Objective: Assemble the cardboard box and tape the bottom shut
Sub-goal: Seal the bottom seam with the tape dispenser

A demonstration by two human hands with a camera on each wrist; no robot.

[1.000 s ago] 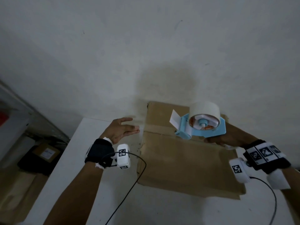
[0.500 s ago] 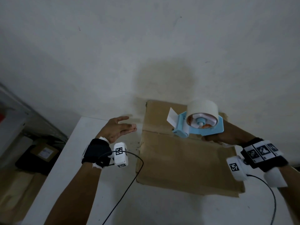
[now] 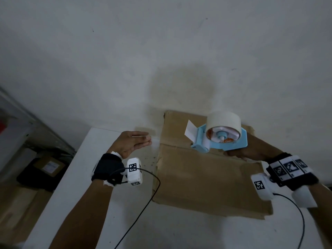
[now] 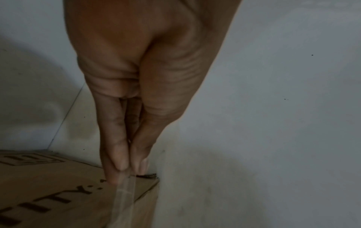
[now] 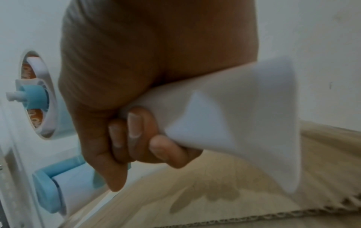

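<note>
The right hand (image 3: 246, 153) is mostly hidden behind the blue tape dispenser (image 3: 222, 139) in the head view; only the right wrist view shows its grip, fingers (image 5: 134, 128) curled tight round the dispenser's white handle (image 5: 224, 123). That view is blurred, and the roll of tape (image 3: 223, 121) is cut off at its left edge. The dispenser hangs above the cardboard box (image 3: 203, 177), over the seam between the flaps near the far end.

The box lies with its flaps closed on the white counter (image 3: 89, 186), its far edge against the wall (image 3: 161, 51). Its near right corner sits in shadow and is hard to make out.

The left hand (image 3: 131, 143) is just left of the box's far left corner. In the left wrist view its straight fingers (image 4: 121, 154) meet the thumb on a strip of clear tape (image 4: 125, 192) that runs down over printed letters on the cardboard; the letters are cut off and unreadable.
</note>
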